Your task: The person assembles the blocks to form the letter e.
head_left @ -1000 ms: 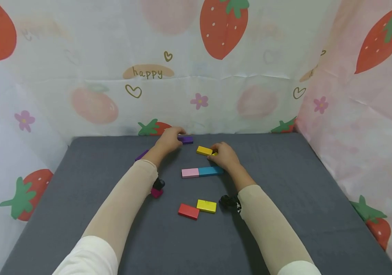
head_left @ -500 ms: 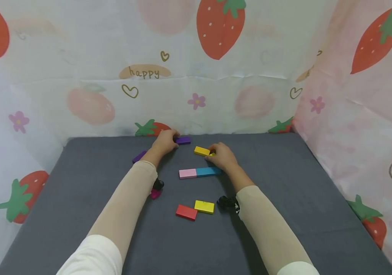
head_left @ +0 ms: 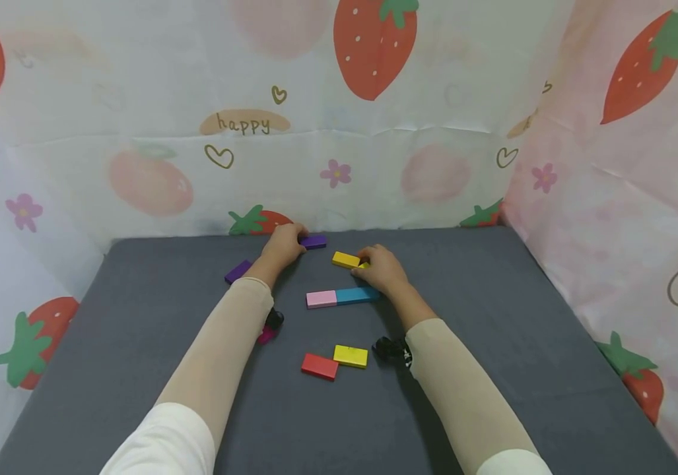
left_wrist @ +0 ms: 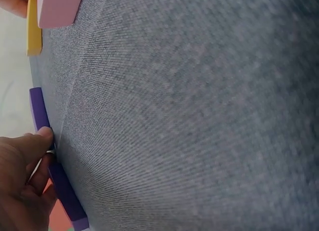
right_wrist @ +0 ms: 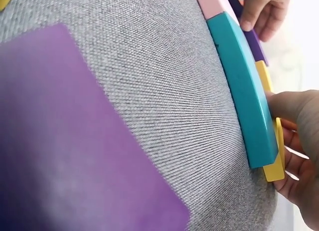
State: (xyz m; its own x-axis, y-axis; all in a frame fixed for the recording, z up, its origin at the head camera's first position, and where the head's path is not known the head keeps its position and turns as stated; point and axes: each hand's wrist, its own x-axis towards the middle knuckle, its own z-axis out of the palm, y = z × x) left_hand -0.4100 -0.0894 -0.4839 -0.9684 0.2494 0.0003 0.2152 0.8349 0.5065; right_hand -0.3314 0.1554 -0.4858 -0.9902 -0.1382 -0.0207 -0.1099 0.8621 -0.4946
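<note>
At the table's back, the left hand (head_left: 282,249) has thumb and fingers at the meeting ends of two purple blocks. In the left wrist view, the thumb of that hand (left_wrist: 22,176) rests on the upper purple block (left_wrist: 39,109), and its curled fingers touch the darker lower block (left_wrist: 66,191). The right hand (head_left: 383,270) pinches a yellow block (right_wrist: 275,172) between thumb and fingers, just behind a teal block (head_left: 353,295). That block lies beside another yellow block (head_left: 345,259); whether their ends touch is hidden by fingers.
A pink block (head_left: 321,299) adjoins the teal one. Nearer the front lie a red block (head_left: 319,366) and a yellow block (head_left: 350,356). Another purple block (head_left: 237,271) and a magenta one (head_left: 266,335) are partly behind the left arm. A large purple surface (right_wrist: 84,141) fills the right wrist view's left.
The head view has shifted slightly, moving the scene leftward. Both hands keep nearly the same places at their blocks. The left forearm has shifted a little, uncovering more of the purple block beside it.
</note>
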